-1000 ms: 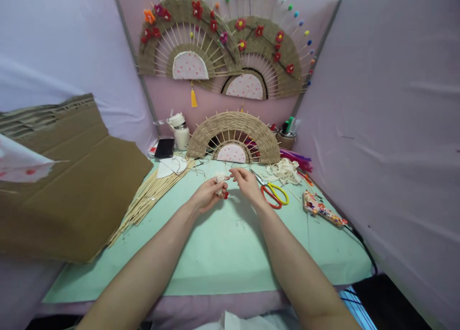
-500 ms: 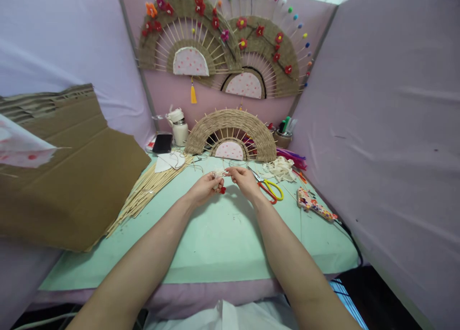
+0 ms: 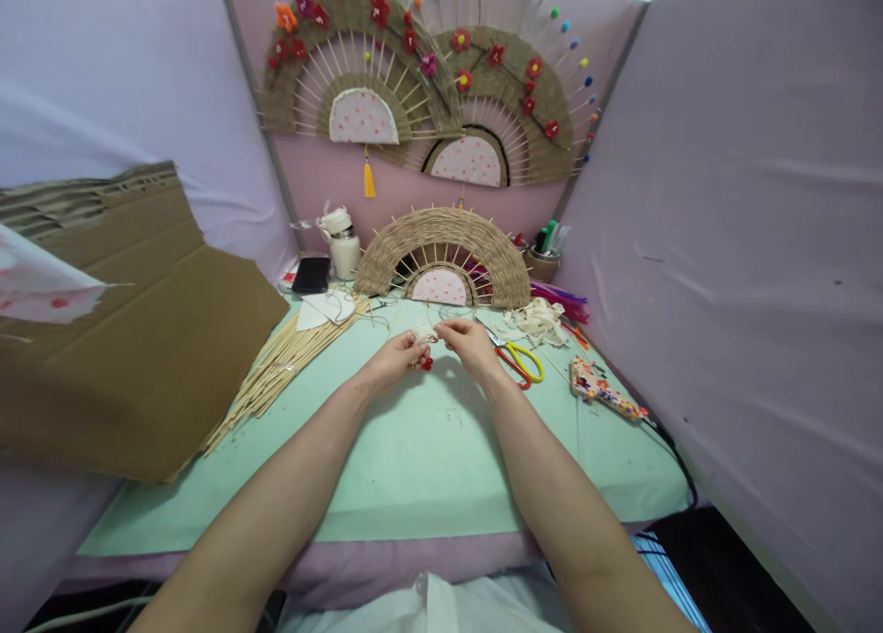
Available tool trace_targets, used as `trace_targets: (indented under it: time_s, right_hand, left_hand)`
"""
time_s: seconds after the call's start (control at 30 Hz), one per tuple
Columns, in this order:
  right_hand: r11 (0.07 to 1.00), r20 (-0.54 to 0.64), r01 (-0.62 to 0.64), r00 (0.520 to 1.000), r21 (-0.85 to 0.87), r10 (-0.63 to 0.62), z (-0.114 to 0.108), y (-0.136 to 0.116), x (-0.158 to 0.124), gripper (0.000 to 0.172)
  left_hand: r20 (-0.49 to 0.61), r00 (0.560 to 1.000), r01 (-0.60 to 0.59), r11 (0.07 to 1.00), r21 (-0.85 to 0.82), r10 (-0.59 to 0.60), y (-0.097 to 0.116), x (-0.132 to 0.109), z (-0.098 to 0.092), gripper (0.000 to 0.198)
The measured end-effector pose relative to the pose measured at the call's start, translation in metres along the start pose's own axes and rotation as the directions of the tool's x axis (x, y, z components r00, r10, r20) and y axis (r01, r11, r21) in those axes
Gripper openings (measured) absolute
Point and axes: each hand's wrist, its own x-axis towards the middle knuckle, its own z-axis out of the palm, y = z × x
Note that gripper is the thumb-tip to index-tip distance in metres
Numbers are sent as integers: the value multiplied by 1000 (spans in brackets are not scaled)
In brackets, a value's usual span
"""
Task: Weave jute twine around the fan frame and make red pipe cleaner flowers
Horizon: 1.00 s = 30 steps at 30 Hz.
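Note:
My left hand (image 3: 392, 364) is closed on a small bundle of off-white thread (image 3: 423, 335) over the middle of the table. Just below its fingertips shows a little red piece (image 3: 427, 364), too small to make out fully. The fingers of my right hand (image 3: 473, 346) are pinched at the bundle's right edge. To the right of that hand lie scissors (image 3: 528, 362) with red and yellow handles. Behind both hands stands a twine-wrapped half-round fan (image 3: 441, 233) with thin sticks.
Thin sticks (image 3: 276, 375) and a large cardboard sheet (image 3: 138, 339) lie at the left. At the right are off-white strips (image 3: 538, 322) and a floral-patterned glue gun (image 3: 603, 391) with a black cord. A white bottle (image 3: 345, 251) and a phone (image 3: 312, 275) stand behind. Flowered fans (image 3: 362, 72) hang on the wall.
My right fingers have shifted very slightly at the bundle's edge, and the bundle has turned a little. Both hands keep their places.

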Motion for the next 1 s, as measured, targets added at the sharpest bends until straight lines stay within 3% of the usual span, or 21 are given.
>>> trace_targets:
  time_s: [0.37,0.63,0.7,0.83,1.0]
  right_hand:
    - [959,-125,217,962,-182,-242,3,-5,-2,21]
    - [960,-348,221,898,-172,-269,-7,-8,0,27]
    - [949,-321,226,902,-219,-289,-9,-10,-1,26]
    - [917,-136,229,949,-326,-285,-9,-12,-3,21]
    - [910,-8,260,961,-325,-277,-5,-11,-4,18]
  left_hand:
    - [0,1000,-8,998,-63,8,-1,1,0,19]
    - [-30,999,22,989,-145,-26,-2,2,-3,24]
    - [-34,999,15,988,-153,-20,-2,2,-4,26]
    - [-40,999,-2,990,-144,-4,2,1,-3,25]
    - [-9,1000,-7,993,-120,6,6,-1,0,24]
